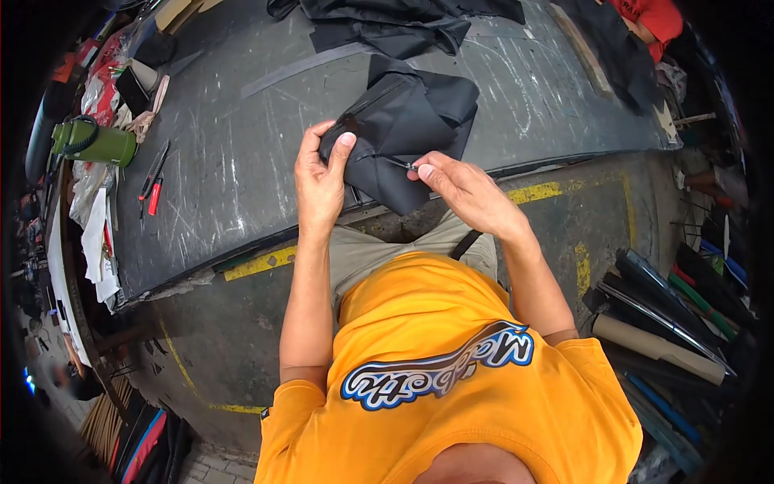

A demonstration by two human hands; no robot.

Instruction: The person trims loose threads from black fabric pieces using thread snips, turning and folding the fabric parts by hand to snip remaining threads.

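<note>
A broad, dark worktable point(258, 153), its top streaked with pale scratches, spreads across the scene before a person in a yellow shirt point(451, 315) printed with blue-edged lettering. Crumpled black fabric point(387, 24) lies along the far side of the tabletop, while another person's red sleeve point(659, 28) shows at the upper right. Long rolls of material, one of them a tan roll point(657, 348), are piled at the lower right, near yellow lines point(532, 194) painted on the floor.

At the table's near edge, a folded black piece point(439, 105) sits between the worker's two hands, most of it extending forward of them and its lower corner dipping past the edge. The left hand point(321, 177) grips the piece's left side, thumb on top and fingers curled around behind, partly hidden. The right hand point(468, 192), at the lower right of the piece, is closed to a narrow pinch, thumb against forefinger.

Off to the left stands or lies a green bottle point(105, 143), tilted in view, with a red-handled tool point(155, 196) just beside a slim dark tool point(153, 172) on the tabletop. Smallest of all is a silvery bit point(412, 167) at the right hand's fingertips, too tiny to identify.
</note>
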